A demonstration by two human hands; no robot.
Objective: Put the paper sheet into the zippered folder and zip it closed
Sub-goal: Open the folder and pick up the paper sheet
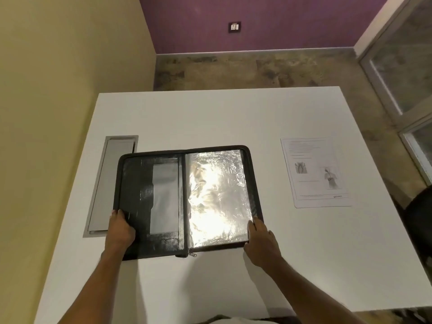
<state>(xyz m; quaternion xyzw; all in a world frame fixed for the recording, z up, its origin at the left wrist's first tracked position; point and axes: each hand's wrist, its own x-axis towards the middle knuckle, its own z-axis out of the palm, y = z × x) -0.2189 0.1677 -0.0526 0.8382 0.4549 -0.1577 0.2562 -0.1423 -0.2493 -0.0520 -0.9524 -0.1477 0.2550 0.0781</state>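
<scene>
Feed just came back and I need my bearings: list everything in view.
zippered folder: one, black, open at table centre
paper sheet: one, white, printed, on the table right of the folder
table: one, white, beside the yellow wall
cable hatch: one, grey, set in the table left of the folder
wall socket: one, dark, on the purple far wall
left hand: one, holds the folder's near left edge
right hand: one, holds the folder's near right corner

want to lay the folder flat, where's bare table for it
Widest bare stretch: the far half of the table, beyond the folder and paper sheet. A narrower lane runs between the folder's right edge and the sheet. Crowded: the left, where the folder overlaps the grey hatch, and the near side, where the left hand and right hand hold it.
</scene>
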